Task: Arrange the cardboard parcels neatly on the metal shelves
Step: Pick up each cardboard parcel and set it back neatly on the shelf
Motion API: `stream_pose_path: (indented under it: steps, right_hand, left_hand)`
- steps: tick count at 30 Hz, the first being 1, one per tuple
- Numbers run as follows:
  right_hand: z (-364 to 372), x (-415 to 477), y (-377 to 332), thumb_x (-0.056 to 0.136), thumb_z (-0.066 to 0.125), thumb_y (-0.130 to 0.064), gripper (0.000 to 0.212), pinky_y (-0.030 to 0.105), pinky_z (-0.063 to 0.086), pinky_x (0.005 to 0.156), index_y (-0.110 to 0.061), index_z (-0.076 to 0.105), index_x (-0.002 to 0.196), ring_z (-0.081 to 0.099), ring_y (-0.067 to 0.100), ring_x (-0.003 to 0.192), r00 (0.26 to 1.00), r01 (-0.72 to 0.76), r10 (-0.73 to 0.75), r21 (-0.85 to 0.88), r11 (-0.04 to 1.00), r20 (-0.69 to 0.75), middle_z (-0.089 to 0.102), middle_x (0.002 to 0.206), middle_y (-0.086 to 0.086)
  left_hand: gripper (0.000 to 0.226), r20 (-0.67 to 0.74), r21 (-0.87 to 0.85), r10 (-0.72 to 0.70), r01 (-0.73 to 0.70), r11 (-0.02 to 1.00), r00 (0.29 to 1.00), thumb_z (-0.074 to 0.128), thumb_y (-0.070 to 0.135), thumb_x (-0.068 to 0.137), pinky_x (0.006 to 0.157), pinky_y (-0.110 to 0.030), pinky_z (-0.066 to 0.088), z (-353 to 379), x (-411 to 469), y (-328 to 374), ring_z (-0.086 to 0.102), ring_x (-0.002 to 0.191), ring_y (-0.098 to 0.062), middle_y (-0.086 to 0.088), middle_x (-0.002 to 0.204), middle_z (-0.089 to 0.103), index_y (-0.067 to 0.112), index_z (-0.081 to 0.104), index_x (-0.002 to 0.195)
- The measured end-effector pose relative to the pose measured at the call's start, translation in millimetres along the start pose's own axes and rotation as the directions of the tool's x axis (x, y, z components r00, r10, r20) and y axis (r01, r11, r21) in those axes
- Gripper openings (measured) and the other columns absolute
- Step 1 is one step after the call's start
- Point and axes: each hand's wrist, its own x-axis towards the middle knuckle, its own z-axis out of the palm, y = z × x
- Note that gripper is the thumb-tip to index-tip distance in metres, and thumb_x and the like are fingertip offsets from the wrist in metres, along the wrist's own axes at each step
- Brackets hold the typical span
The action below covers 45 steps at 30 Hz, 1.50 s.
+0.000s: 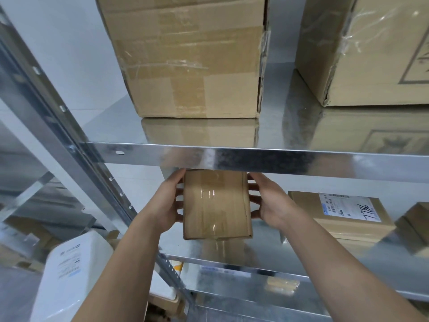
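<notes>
Small taped parcel [217, 203] on middle shelf [232, 257], near front edge. L hand [166, 203] + R hand [270, 203] clamp opp sides. Prob light, stiff; tape slick, so grip bare cardboard edges.

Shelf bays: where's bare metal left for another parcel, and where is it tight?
Upper shelf: bare strip between the upright post and the large taped box, and a narrow gap between that box and the printed box. Lower shelf: crowded; the left hand and right hand flank the small parcel, with the labelled parcel close beside the right hand.
</notes>
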Motion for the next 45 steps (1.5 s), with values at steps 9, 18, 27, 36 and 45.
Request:
stream_pose_path:
  steps: [9, 18, 27, 36, 45]
  right_hand:
    - [-0.2, 4.0, 15.5, 0.100, 0.053, -0.057, 0.047, 0.053, 0.055, 0.087, -0.022, 0.061, 0.130, 0.062, 0.027, 0.115, 0.999, -0.027, 0.027, -0.013, 1.000, -0.026, 0.068, 0.117, 0.007]
    - [2.3, 10.9, 33.9, 0.099, 0.063, -0.044, 0.034, 0.044, 0.059, 0.081, -0.020, 0.065, 0.123, 0.066, 0.024, 0.111, 0.996, -0.082, 0.075, -0.144, 0.986, -0.055, 0.072, 0.116, 0.003]
    - [8.7, 16.4, 49.5, 0.092, 0.076, -0.036, 0.056, 0.035, 0.057, 0.069, -0.021, 0.039, 0.130, 0.068, 0.023, 0.098, 0.989, -0.136, 0.126, -0.156, 0.978, -0.072, 0.065, 0.114, 0.007]
    - [13.5, 36.2, 71.0, 0.093, 0.075, -0.035, 0.042, 0.050, 0.057, 0.097, -0.021, 0.057, 0.128, 0.071, 0.025, 0.104, 0.995, -0.080, 0.066, -0.219, 0.973, -0.069, 0.073, 0.114, 0.003]
    - [17.5, 47.2, 80.8, 0.095, 0.069, -0.038, 0.034, 0.043, 0.059, 0.088, -0.027, 0.056, 0.125, 0.069, 0.021, 0.101, 0.992, -0.066, 0.030, -0.304, 0.950, -0.122, 0.070, 0.112, -0.001]
  left_hand:
    - [0.047, -0.002, 0.012, -0.098, 0.098, 0.995, 0.995, 0.049, 0.060, 0.098, 0.063, -0.036, 0.047, 0.9, 2.2, -17.5, 0.058, 0.078, -0.025, -0.002, 0.074, 0.063, 0.017, 0.067, 0.096]
    - [0.028, 0.001, 0.014, -0.116, 0.116, 0.993, 0.993, 0.064, 0.039, 0.096, 0.078, -0.038, 0.052, 7.0, 14.4, -41.6, 0.067, 0.095, -0.028, -0.007, 0.101, 0.071, 0.017, 0.072, 0.111]
    - [0.067, 0.026, 0.090, -0.139, 0.137, 0.987, 0.990, 0.083, 0.043, 0.080, 0.094, -0.049, 0.059, 12.7, 27.3, -58.3, 0.073, 0.104, -0.031, -0.014, 0.118, 0.071, 0.011, 0.051, 0.129]
    - [0.030, -0.004, 0.093, -0.099, 0.099, 0.991, 0.995, 0.068, 0.026, 0.096, 0.076, -0.038, 0.061, 18.8, 32.3, -71.6, 0.074, 0.094, -0.028, -0.010, 0.104, 0.077, 0.010, 0.065, 0.122]
    - [0.025, -0.046, 0.146, -0.100, 0.106, 0.984, 0.994, 0.062, 0.026, 0.100, 0.080, -0.040, 0.059, 20.6, 36.4, -72.8, 0.071, 0.096, -0.028, -0.009, 0.106, 0.074, 0.014, 0.063, 0.122]
